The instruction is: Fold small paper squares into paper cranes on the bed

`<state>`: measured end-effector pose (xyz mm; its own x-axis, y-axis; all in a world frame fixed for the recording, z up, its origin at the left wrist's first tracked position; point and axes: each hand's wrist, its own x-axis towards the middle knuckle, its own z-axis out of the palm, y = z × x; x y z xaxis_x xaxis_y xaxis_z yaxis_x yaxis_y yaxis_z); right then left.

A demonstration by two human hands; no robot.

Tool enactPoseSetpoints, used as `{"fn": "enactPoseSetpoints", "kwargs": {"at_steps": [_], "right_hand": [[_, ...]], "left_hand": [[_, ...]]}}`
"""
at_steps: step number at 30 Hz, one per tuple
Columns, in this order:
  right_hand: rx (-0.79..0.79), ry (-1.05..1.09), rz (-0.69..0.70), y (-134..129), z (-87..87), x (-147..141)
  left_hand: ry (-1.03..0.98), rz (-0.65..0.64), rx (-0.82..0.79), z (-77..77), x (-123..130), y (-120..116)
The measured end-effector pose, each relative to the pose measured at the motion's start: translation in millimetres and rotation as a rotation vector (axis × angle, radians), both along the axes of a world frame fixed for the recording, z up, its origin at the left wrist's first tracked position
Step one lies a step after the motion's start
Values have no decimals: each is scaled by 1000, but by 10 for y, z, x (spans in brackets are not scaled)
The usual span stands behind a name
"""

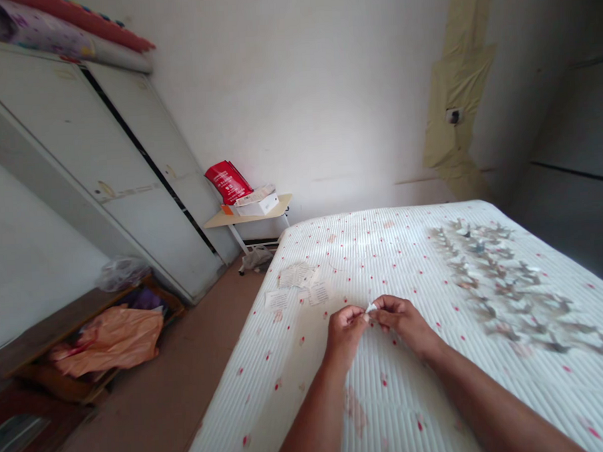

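Over the middle of the bed, my left hand (344, 325) and my right hand (396, 315) meet, fingertips nearly touching. Between them they pinch a small piece of folded white paper (370, 307), mostly covered by the fingers. Both hands are closed on it. Left of the hands lie several loose sheets of printed paper (298, 277), partly overlapping. To the right, rows of small folded paper figures, seemingly cranes (503, 270), stand on the bed; they look blurred.
The bed (308, 385) has a white ribbed cover with red dots. Beyond its far left corner is a small table (221, 219) with a red bag (228, 181) and a white box (258, 202). A grey cabinet (128, 153) and an orange plastic bag (111, 341) are at left.
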<state>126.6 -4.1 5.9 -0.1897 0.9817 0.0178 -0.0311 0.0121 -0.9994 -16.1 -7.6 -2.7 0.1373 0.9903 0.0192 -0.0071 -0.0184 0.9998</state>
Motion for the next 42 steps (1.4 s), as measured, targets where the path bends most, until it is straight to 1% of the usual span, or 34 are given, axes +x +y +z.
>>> {"fn": "enactPoseSetpoints", "kwargs": {"at_steps": [4,8,13,21,27,32,36,42], "right_hand": [[-9,42,-36,-12,29,-36],[10,-22,-14,-29,6,-57],[73,-22,-41,-38,-20,-79],[108,-93,-58,-44,-10,-68],[121,-74,-59,-58,30,-74],[130,-77,-59,-67,56,-70],[146,-80,-51,-68,83,-50],[134,-69,-37,-80,120,-44]], "left_hand": [[-23,62,64,3,9,-7],[-44,121,87,18,25,-18],[-80,111,103,45,52,-29],[-120,82,132,51,90,-59],[-118,112,164,81,127,-103],[-126,112,132,34,121,-79],[-155,78,113,-5,87,-63],[-115,47,115,61,71,-91]]}}
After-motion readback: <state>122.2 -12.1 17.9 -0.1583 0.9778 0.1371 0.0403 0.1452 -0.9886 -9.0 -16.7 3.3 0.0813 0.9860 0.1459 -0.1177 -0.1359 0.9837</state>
